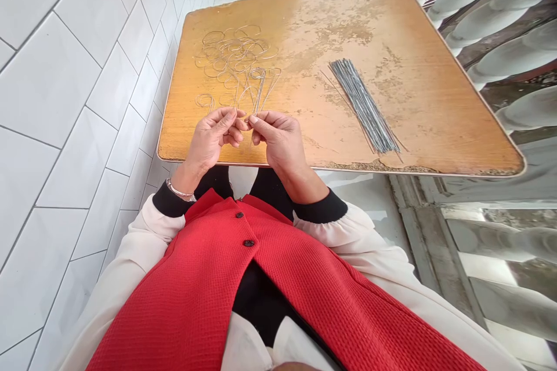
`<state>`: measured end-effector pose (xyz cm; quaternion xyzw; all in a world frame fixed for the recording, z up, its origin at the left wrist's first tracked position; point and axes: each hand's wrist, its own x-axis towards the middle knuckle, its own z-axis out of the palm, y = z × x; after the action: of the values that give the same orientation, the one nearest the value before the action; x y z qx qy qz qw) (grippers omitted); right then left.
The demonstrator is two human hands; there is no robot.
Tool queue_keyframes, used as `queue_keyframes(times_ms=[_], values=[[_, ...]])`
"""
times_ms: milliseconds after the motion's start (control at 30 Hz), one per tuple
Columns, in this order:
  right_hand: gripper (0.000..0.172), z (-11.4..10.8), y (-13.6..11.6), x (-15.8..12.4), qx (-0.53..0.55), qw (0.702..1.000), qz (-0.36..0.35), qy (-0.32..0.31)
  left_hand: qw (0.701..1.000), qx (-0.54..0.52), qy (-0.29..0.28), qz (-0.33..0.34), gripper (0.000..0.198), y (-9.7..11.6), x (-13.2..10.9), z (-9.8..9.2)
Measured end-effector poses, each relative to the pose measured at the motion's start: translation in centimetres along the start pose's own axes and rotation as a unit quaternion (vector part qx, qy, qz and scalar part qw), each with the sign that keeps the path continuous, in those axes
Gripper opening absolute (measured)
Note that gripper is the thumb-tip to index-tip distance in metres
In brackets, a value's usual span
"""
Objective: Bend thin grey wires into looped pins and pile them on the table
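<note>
Near the front edge of the wooden table point(304, 127), my left hand point(217, 130) and my right hand point(276, 136) meet with thumbs and fingertips pinched. Between them runs a thin metal wire, its finer shape too small to make out. Just beyond my fingers lies a loose pile of bent, looped wires point(237, 55) on the tabletop. Some of these wires reach down close to my fingertips. To the right of my right hand rests a bundle of straight grey wires point(363, 107), with a few strays along its sides.
A white tiled wall point(78, 93) stands close on the left. Along the right side runs a pale balustrade point(500, 58). The tabletop's finish is worn, and its front edge is chipped below the bundle. My legs are under the table.
</note>
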<state>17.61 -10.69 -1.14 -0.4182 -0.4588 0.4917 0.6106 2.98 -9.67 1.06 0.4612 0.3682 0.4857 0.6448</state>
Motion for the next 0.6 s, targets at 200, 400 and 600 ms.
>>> queue_keyframes(times_ms=[200,400,600], values=[[0.027,0.2,-0.1,-0.2,0.004,1.000,0.001,0.003,1.000,-0.009,0.014,0.008,0.038,-0.4,0.3,0.1],[0.027,0.7,0.3,-0.5,0.007,1.000,-0.010,0.024,0.999,-0.015,0.032,0.001,0.040,-0.5,0.5,0.2],[0.028,1.0,0.4,-0.5,0.035,0.999,-0.020,0.013,1.000,-0.007,0.025,-0.014,0.042,-0.2,0.6,0.1]])
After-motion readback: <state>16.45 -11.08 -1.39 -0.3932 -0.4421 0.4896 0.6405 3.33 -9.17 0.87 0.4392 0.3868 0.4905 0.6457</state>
